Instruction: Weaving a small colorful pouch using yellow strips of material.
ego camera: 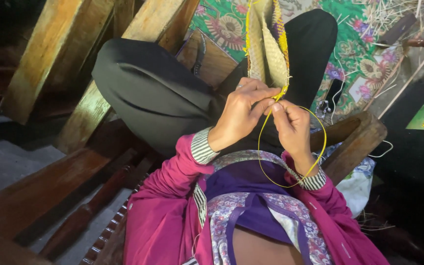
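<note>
Here the person sits cross-legged and works the edge of a pale woven mat piece (266, 46), which stands upright between the knees and leans toward the body. The left hand (241, 110) is curled around the mat's lower corner, fingers pinched on the rim. The right hand (290, 125) meets it just beside, thumb and forefinger closed on a yellow strand (320, 147) that sweeps out in a wide loop below the right wrist and returns to the fingertips. The same yellow runs up the mat's border (284, 44), so the step in hand looks like binding or lacing the rim, with the strand at or near the point of entry; whether its tip is already through the weave I cannot tell, since the fingers cover that spot.

The next move, by my judgement, calls for a steady pinch by the left hand to hold the rim while the right draws the loop snug without kinking it.

Room is tight. A dark wooden beam (354, 140) lies close to the right forearm, and the loop hangs near it, so the strand could catch there. Slanted wooden planks (69, 54) crowd the left side, beyond the left knee. The green patterned cloth (354, 54) ahead, with loose straw (393, 12) scattered at its far corner, offers the only open space, above and forward of the hands.
</note>
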